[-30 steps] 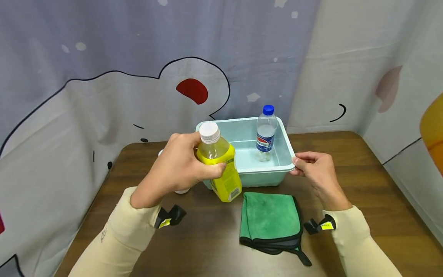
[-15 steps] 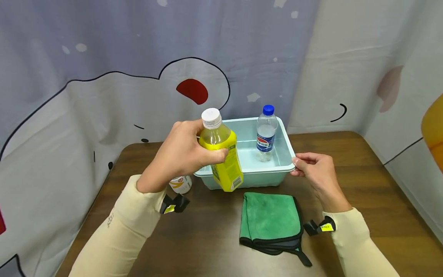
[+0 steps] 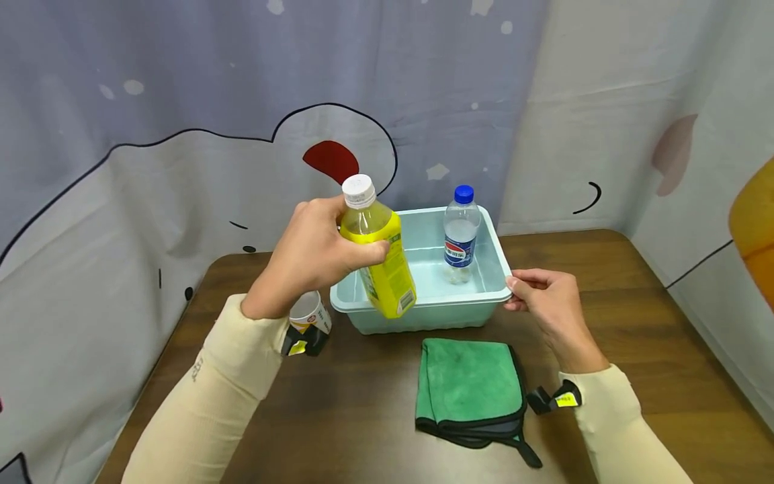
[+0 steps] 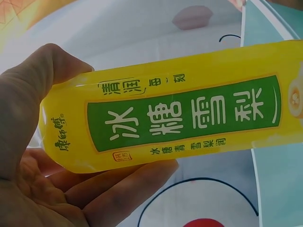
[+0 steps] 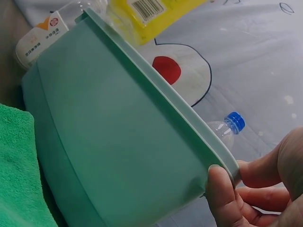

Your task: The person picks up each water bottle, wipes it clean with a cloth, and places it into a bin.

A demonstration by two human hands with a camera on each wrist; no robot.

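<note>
The yellow bottle [image 3: 379, 259] is up off the desk [image 3: 375, 403], held over the near-left corner of the pale green tub [image 3: 423, 310], and its long axis leans: white cap [image 3: 359, 190] up and to the left, base down and to the right, hanging just above the tub's front rim. The left hand [image 3: 314, 259] has it, fingers and thumb wrapped round the upper body below the neck; the left wrist view shows the label [image 4: 184, 118] lying across the palm. So the tub's open inside sits just beyond and below the bottle's base. The right hand [image 3: 547, 299] pinches the tub's near-right rim corner, thumb over the lip. Inside, against the far wall, a clear bottle with a blue cap [image 3: 461, 232] stands upright, well apart from the yellow one. A small cup [image 3: 308, 314] sits left of the tub by the left wrist, and a folded green cloth [image 3: 468, 390] lies on the desk in front.
</note>
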